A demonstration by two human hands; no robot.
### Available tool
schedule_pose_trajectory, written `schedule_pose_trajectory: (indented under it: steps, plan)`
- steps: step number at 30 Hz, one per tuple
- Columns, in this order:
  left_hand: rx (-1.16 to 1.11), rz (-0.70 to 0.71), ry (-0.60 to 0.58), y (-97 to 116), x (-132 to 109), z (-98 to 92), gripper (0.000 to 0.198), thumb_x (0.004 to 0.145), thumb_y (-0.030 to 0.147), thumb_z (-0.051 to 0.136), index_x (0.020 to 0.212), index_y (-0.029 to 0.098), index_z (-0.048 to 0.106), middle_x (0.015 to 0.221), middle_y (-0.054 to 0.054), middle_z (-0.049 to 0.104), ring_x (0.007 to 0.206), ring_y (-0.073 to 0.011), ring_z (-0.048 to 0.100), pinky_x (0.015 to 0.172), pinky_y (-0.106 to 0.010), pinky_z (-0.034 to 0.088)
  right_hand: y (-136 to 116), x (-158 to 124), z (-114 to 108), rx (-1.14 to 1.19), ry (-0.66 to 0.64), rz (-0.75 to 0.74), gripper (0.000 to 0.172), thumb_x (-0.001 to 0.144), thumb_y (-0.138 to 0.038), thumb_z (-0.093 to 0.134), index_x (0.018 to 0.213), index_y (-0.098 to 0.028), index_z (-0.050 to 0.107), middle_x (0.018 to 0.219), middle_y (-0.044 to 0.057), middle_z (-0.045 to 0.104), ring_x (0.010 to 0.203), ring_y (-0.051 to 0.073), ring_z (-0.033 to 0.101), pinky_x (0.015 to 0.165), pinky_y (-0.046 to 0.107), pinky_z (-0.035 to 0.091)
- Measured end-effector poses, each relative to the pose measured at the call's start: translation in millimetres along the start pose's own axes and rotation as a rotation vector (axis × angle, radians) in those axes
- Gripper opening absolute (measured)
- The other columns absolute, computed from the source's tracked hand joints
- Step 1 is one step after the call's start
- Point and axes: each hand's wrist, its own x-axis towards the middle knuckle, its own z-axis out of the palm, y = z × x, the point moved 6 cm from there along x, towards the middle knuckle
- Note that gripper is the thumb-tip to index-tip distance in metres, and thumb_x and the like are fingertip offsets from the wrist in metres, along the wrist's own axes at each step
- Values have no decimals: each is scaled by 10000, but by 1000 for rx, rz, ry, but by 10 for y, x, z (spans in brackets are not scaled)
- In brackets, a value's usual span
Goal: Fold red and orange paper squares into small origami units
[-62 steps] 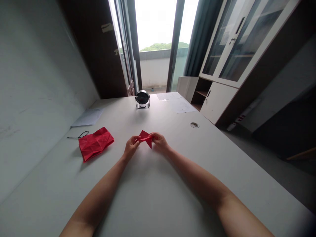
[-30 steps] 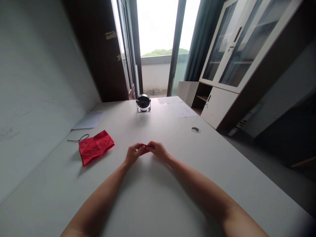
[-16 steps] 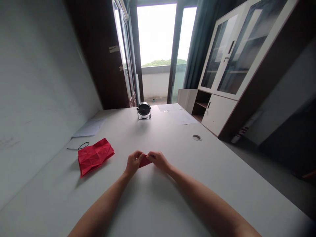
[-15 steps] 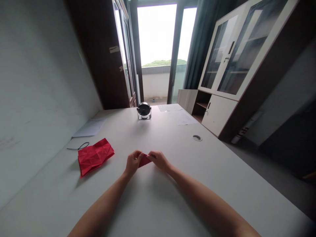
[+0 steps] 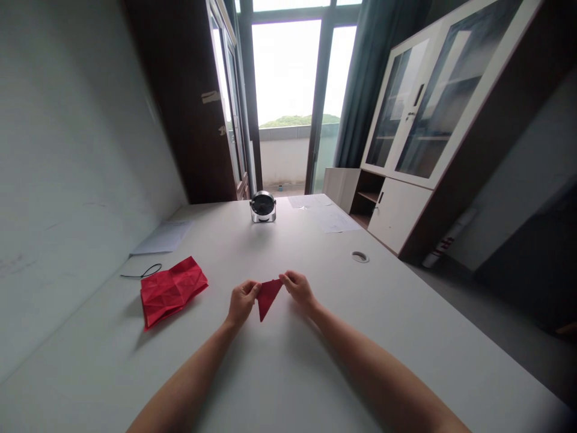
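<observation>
A small red folded paper triangle (image 5: 267, 297) hangs point down just above the white table (image 5: 288, 373). My left hand (image 5: 242, 302) pinches its left upper corner. The right upper corner is pinched by my right hand (image 5: 297, 288). Both hands have their fingers closed on the paper. A larger creased red paper sheet (image 5: 171, 288) lies flat on the table to the left, well apart from my hands.
A small round desk fan (image 5: 262, 207) stands at the table's far end. White paper sheets (image 5: 332, 220) lie near it and another white sheet (image 5: 163, 237) by the left wall. A black cable loop (image 5: 144, 272) lies beside the red sheet. A cable hole (image 5: 360, 257) is at right.
The small red paper went from pressed flat between my hands to opened out as a hanging triangle. My hands moved slightly apart. The head view tilted up a little.
</observation>
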Motion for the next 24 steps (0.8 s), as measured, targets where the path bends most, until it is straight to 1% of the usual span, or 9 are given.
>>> schedule_pose_trajectory:
  steps: [2,5,7,10,13,15,18,21,24]
  plan:
    - [-11,-12,17,-1,5,-9,337,837,496,669,755,170,692,607,2,611,521,-118,504,494,-228,376,-36,-20,35,75,-47,19,476,835,-637,596,633,-213,516,535,-25,479,507,129,404,512,268,320]
    - [-48,-23,42,-21,14,-24,347,833,502,673,761,162,679,602,8,592,506,-104,478,495,-223,372,-68,-66,162,137,-191,26,433,823,-618,639,732,-198,582,629,-1,561,577,140,481,568,274,384]
    - [-74,-31,25,-41,17,-6,358,831,505,677,765,154,675,609,6,596,519,-103,489,507,-219,379,-56,-96,247,133,-275,28,432,804,-611,670,794,-182,614,649,-1,565,589,137,486,567,268,381]
    - [-126,-57,-53,-67,7,64,367,825,505,687,805,138,685,686,-22,658,594,-122,561,569,-224,435,-15,-119,303,95,-319,25,457,813,-615,660,788,-160,615,607,-15,530,552,119,456,533,253,341]
    - [-139,-61,-108,-57,-10,116,363,828,493,691,862,131,692,761,-46,700,664,-148,612,635,-247,482,28,-123,300,75,-313,48,486,854,-636,596,740,-163,584,559,-26,507,501,105,427,500,246,302]
    - [-121,-54,-122,-43,-20,128,364,842,492,677,872,129,692,750,-48,698,656,-151,611,626,-248,483,50,-117,286,84,-292,67,521,882,-654,537,687,-171,554,529,-25,498,476,103,413,488,249,286]
    - [-85,-40,-137,-42,-30,131,362,855,490,660,869,130,694,724,-40,683,624,-140,588,593,-237,463,59,-89,236,104,-211,65,565,913,-653,475,609,-179,519,511,-13,500,476,107,423,505,258,304]
    - [-57,-31,-146,-62,-31,132,363,869,489,641,875,130,696,700,-30,663,607,-132,567,574,-229,443,44,-62,164,92,-111,41,568,934,-626,449,584,-183,508,505,-14,488,485,110,423,528,264,320]
    - [-40,-37,-153,-69,-31,139,373,881,490,624,890,125,700,718,-39,668,632,-142,578,596,-237,453,32,-60,137,70,-88,34,565,943,-614,428,578,-188,492,500,-19,469,483,111,407,526,266,314]
